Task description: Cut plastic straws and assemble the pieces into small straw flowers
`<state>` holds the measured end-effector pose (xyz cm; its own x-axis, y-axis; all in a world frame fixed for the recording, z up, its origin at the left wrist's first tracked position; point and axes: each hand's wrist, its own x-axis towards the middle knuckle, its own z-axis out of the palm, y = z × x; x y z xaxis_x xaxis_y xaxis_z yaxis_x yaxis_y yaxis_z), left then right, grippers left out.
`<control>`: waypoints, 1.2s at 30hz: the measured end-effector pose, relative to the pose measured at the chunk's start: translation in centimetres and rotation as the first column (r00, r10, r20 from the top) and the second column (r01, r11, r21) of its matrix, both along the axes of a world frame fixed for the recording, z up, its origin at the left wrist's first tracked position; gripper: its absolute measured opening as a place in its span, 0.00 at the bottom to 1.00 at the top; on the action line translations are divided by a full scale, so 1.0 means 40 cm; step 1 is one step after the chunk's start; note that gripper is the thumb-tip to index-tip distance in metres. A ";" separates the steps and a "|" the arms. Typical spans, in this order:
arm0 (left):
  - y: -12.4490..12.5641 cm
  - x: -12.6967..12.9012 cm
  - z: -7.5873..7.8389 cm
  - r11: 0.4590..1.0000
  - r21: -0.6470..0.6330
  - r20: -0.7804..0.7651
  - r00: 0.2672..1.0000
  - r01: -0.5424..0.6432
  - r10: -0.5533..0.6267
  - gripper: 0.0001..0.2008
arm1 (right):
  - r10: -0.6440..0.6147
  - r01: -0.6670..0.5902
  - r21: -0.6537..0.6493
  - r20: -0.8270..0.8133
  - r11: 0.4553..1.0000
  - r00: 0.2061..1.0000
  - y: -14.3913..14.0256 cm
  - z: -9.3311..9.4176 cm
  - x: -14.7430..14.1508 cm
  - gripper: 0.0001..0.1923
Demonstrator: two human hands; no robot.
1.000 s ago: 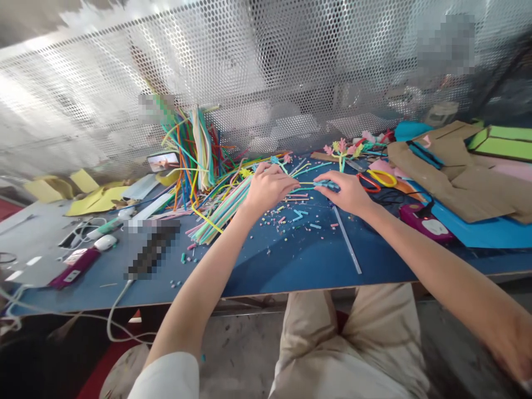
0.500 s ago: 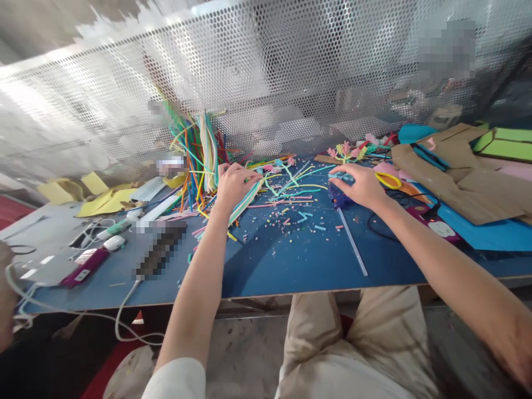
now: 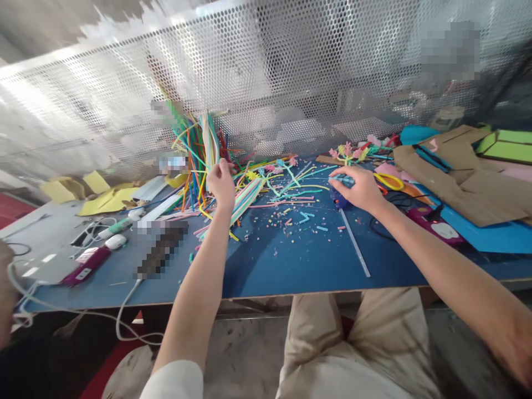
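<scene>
My left hand (image 3: pixel 221 183) is closed, its curled fingers against the upright bundle of pale pipe cleaners (image 3: pixel 209 138); whatever lies between the fingertips is hidden. Between the thumb and fingers of my right hand (image 3: pixel 357 185) is a light-blue fuzzy pipe-cleaner piece (image 3: pixel 343 179). Just under that hand lies a dark blue glue gun (image 3: pixel 338 198), partly covered, with a clear glue stick (image 3: pixel 355 244) reaching toward the table's front edge. Branching pipe-cleaner stems (image 3: pixel 293 176) with pink and blue tips rest between my hands.
Cut pipe-cleaner bits (image 3: pixel 305 217) litter the blue table (image 3: pixel 266 266). A pink and yellow pipe-cleaner flower (image 3: pixel 347 151) stands behind my right hand. Yellow-handled scissors (image 3: pixel 389 180), brown cardboard (image 3: pixel 453 177) and a magenta power strip (image 3: pixel 440 226) lie right. A perforated metal screen (image 3: pixel 266 72) closes the back.
My left hand has moved left, off the lying stems to the upright bundle, and its fingers have curled in. My right hand has stayed nearly still with the blue piece.
</scene>
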<state>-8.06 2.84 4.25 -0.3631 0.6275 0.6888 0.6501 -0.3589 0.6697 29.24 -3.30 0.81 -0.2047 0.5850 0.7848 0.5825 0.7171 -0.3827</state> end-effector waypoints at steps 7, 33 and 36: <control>-0.132 0.219 -0.012 0.961 -0.015 -0.728 0.657 0.275 -0.199 0.15 | 0.111 -0.108 -0.058 0.034 0.992 0.993 -0.025 -0.005 -0.033 0.09; -0.169 0.290 -0.107 0.871 -0.047 -0.808 0.494 0.488 -0.320 0.14 | 0.222 -0.202 -0.161 0.124 0.966 0.967 -0.043 -0.022 -0.054 0.13; -0.170 0.290 -0.104 0.870 -0.054 -0.809 0.489 0.491 -0.326 0.14 | 0.223 -0.199 -0.158 0.151 0.967 0.963 -0.042 -0.021 -0.046 0.14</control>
<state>3.53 -3.97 0.09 0.6268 0.4091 0.6631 0.6249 -0.7723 -0.1142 27.41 -5.00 -0.03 -0.4555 0.6162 0.6425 0.4874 0.7766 -0.3992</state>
